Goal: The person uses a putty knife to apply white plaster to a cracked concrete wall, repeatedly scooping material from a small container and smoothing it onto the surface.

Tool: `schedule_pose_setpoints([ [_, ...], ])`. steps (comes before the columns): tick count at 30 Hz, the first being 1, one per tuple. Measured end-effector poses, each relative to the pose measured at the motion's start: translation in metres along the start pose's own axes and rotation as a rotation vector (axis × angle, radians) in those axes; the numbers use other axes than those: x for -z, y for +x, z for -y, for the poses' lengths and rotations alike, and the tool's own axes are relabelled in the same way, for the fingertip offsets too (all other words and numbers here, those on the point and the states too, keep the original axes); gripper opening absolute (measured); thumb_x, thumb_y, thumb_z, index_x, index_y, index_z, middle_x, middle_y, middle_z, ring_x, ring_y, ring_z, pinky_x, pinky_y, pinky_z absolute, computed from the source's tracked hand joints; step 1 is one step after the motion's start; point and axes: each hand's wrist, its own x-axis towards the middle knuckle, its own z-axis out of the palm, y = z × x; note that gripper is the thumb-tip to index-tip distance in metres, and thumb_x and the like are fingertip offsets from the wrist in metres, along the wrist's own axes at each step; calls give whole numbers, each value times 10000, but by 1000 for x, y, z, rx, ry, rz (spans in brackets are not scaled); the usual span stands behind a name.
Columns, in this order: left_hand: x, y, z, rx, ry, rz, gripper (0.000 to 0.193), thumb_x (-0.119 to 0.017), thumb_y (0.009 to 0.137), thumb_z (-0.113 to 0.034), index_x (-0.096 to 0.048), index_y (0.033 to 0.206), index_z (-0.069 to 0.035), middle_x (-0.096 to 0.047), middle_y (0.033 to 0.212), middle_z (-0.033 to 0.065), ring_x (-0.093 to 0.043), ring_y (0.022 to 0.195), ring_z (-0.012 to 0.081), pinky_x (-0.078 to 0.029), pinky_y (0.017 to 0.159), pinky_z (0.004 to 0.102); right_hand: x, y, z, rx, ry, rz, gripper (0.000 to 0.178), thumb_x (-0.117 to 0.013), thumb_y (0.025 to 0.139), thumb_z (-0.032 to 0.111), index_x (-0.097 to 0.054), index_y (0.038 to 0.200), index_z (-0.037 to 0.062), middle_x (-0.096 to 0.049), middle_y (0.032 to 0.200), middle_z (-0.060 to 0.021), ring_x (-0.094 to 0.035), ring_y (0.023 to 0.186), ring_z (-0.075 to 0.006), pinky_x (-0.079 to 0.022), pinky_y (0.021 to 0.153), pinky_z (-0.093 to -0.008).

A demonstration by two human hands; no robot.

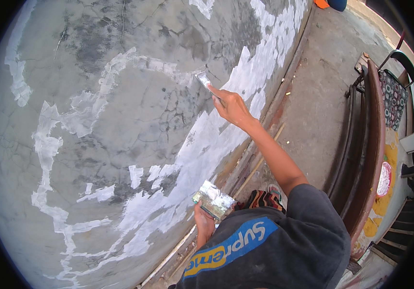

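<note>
My right hand (234, 108) reaches out to the grey cracked wall (139, 115), its fingers closed round a small putty knife (202, 79). The knife's flat blade touches the wall at the right end of a pale filler strip (161, 67) that follows a crack. Lower and nearer my body, my left hand (204, 222) grips a small flat board (214, 200) from beneath. White putty (212, 189) lies on top of this smeared board. Broad white patches (202, 137) cover the wall's lower part beside both hands.
A concrete floor (308, 111) runs along the wall's foot. A long thin stick (260, 161) lies there. To the right stand a dark reddish-brown bench (373, 144) and a patterned seat (393, 98). Past the bench is a round red-and-white container (384, 179).
</note>
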Motion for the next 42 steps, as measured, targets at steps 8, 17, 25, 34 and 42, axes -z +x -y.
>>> schedule_pose_setpoints([
  [8, -11, 3, -3, -3, 15, 11, 513, -416, 965, -350, -445, 1356, -20, -558, 1334, 125, -525, 1241, 280, -384, 1056, 436, 20, 11, 20, -46, 38, 56, 402, -595, 906, 53, -602, 1306, 79, -651, 814, -200, -502, 565, -244, -467, 595, -349],
  [17, 5, 8, 6, -42, 7, 8, 502, -450, 961, -356, -453, 1345, -34, -577, 1314, 125, -556, 1209, 283, -422, 1030, 441, 2, -20, -23, 31, -30, 26, 484, -611, 888, 17, -557, 1358, 117, -656, 830, -166, -514, 551, -249, -462, 552, -346],
  [25, 11, 3, 12, -27, -23, -29, 497, -461, 963, -352, -449, 1346, -35, -574, 1318, 124, -560, 1203, 282, -428, 1022, 440, -35, -3, -46, 130, -7, -124, 575, -604, 884, -3, -480, 1426, 140, -555, 745, -114, -507, 565, -264, -471, 555, -377],
  [34, -4, 4, 13, -26, 5, 36, 513, -467, 954, -353, -441, 1351, -29, -556, 1333, 130, -541, 1224, 284, -412, 1038, 433, 2, -29, -44, -1, 23, 72, 471, -568, 936, 38, -512, 1400, 91, -589, 718, -100, -519, 528, -166, -467, 541, -328],
  [42, -10, -5, 11, 2, -6, 32, 518, -440, 949, -336, -430, 1365, -27, -543, 1342, 125, -523, 1238, 296, -396, 1049, 452, 25, 17, 33, -509, 381, 1, 417, -522, 979, 131, -501, 1362, -32, -578, 646, -62, -530, 443, -115, -449, 405, -302],
])
